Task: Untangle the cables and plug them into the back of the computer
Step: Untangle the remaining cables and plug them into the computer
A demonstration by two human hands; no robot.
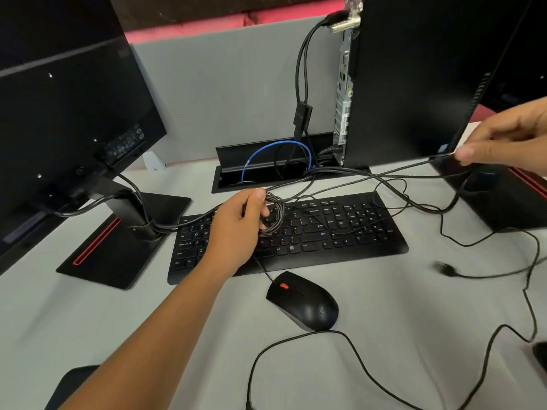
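- Two hands are at work on the thin black cables: our left hand [236, 224], at the centre of the frame, grips a coiled bundle of black cable [273, 213] just above the flat black keyboard [310, 235], fingers curled round the loops.
- Our right hand [503, 137], at the right edge, pinches one taut black strand [384, 173] between thumb and fingertips; the strand runs back leftward to the bundle.
- The slim black computer tower [408, 78] stands upright at upper centre-right, its silver port panel [344, 84] facing left, with two thick black leads already hanging from its top.
- We judge the step in hand to be drawing one strand free of the coil, with no loose plug yet in its port.
- To do it well we would keep the left grip loose enough for the loops to feed out, and pull the strand steadily to the right rather than jerk it, which would likely tighten any knot.
- A blurred dark connector [444, 269] lies on the grey desk [118, 321] at lower right; which cable it ends, we cannot tell.
- The black mouse with an orange wheel [302, 301] sits below the keyboard, its lead rising towards the bundle, so we should watch that pulling does not drag it.
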